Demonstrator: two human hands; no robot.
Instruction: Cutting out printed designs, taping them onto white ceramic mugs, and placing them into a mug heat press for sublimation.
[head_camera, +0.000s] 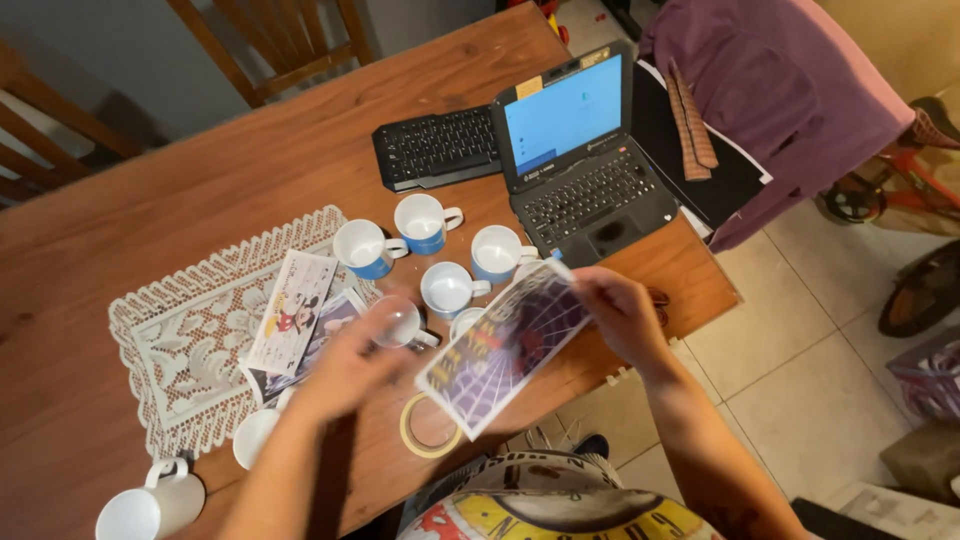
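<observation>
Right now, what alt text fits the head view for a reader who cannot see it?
Over a wooden table, the right hand holds a printed sheet while the left hand holds a mug. White mugs, a lace mat, tape and a laptop surround them.

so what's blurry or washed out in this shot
Head view: the left hand and its white mug are motion-smeared; the printed sheet in the right hand is slightly soft; the laptop screen glows pale; the edges bend.

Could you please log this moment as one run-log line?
left hand: holds mug | right hand: holds printed sheet | tape roll on table
</observation>
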